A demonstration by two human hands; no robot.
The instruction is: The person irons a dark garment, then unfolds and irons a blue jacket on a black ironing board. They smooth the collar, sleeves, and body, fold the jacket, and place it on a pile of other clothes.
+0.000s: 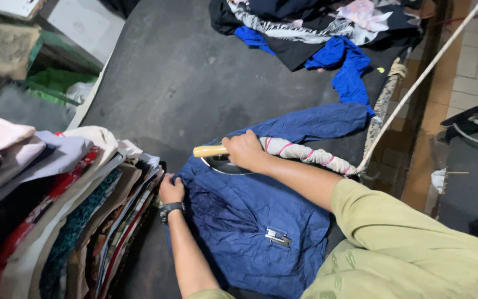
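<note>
Dark table [183, 83] carries a blue garment [250, 216] spread flat at the near right, a tall stack of folded clothes [56, 210] at the near left, and a loose heap of clothes [316, 27] at the far right. Left hand [171, 191] is closed on the garment's left edge, apparently pinning it taut. Right hand [244, 150] is wrapped around the wooden handle of an iron [219, 160] resting on the garment's far part; cloth-wrapped cord [311, 155] trails right, off the fabric.

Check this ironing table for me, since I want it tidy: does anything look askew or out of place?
Yes. The tall stack of folded clothes at the left edge leans and fans out unevenly. A loose heap of garments sprawls at the far end. The blue garment under the iron is heavily wrinkled where the left hand pins it.
</note>
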